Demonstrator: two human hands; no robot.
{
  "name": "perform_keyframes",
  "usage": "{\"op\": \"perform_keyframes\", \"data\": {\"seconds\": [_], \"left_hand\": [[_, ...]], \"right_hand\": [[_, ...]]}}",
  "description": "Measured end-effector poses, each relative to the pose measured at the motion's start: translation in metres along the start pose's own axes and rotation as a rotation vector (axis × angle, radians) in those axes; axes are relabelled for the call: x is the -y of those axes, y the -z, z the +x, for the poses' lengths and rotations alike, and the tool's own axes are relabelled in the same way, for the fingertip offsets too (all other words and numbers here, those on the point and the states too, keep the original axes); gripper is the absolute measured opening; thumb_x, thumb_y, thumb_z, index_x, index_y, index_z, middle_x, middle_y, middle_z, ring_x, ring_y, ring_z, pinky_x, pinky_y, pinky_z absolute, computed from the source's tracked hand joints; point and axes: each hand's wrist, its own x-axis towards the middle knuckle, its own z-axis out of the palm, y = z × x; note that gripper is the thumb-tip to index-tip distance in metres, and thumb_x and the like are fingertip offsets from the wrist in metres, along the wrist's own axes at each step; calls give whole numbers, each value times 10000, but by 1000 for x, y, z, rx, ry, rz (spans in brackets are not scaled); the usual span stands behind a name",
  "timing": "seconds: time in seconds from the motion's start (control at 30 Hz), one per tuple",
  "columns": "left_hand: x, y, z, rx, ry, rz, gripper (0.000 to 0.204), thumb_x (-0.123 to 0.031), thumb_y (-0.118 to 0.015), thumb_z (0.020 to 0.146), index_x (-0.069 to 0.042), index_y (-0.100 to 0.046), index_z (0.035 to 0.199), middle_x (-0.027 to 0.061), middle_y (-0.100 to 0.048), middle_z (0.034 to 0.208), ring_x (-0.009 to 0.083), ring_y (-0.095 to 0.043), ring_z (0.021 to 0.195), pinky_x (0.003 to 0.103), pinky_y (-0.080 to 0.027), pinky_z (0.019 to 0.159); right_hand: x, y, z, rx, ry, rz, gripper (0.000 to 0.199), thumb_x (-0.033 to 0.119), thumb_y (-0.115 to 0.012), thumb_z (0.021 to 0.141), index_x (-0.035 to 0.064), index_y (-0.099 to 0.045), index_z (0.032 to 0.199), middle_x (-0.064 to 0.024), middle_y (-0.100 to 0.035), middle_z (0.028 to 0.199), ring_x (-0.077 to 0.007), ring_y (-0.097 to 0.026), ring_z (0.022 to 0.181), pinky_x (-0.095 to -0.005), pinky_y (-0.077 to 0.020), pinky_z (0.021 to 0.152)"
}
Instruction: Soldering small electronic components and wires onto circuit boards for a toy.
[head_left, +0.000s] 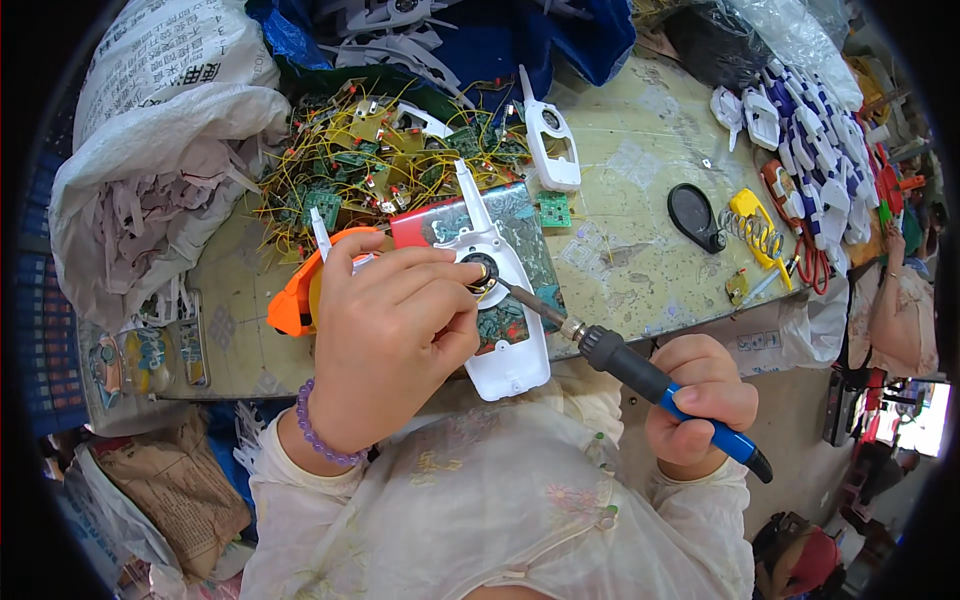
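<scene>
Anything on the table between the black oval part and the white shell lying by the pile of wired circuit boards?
Head view: mostly bare, stained tabletop between the black oval part and the white plastic shell; only taped-down clear patches and a tiny pale scrap show there.

L hand pins a white plastic handset shell w/ green circuit board on the worktable, R hand grips a blue-handled soldering iron, tip at the shell's round speaker, beside a wired-PCB pile.
</scene>
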Motion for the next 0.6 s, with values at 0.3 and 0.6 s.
{"op": "perform_keyframes", "data": {"seconds": [0.3, 0.6], "left_hand": [[0, -1, 0, -8, 12, -4, 88, -59, -702, 677, -97, -624, 693, -4, -705, 883, 166, -654, 897, 418, -381, 890], [-1, -1, 0, 0, 31, -15, 121, -31, -713, 664, -101, -620, 696, -7, -714, 885, 177, -661, 907, 420, -374, 912]], "right_hand": [[0, -1, 1, 44, -18, 14, 230, 267, -547, 920, 41, -529, 958, -50, -550, 693, -226, -580, 552, -309, -435, 441], [1, -2, 2, 52, -1, -5, 222, 258, -555, 914, 39, -530, 946, -53, -550, 699, -227, -581, 555, -313, -439, 446]]}}
